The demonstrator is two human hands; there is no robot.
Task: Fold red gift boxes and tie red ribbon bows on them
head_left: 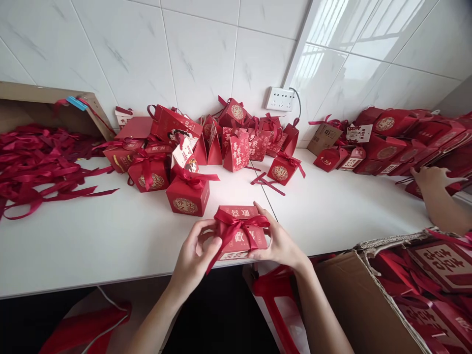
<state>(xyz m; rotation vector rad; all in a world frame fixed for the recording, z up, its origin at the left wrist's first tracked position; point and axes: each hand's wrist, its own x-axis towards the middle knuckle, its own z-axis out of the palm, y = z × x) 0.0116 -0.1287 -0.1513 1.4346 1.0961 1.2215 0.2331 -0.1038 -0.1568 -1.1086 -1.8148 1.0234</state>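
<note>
Ribbon-tied red gift box (241,236), front edge of bench (110,250); left hand (197,250), right hand (278,243): fingers half-curled, grasping opposite sides.

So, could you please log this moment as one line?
left hand: red box, left side; right hand: same box, right side; red ribbon: tied bow; location: table, front edge

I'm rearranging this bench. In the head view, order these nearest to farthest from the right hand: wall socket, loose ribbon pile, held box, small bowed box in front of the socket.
1. Held box: touching the right hand.
2. Small bowed box: beyond the hand, on the table.
3. Wall socket: behind that box.
4. Loose ribbon pile: far left.
</note>
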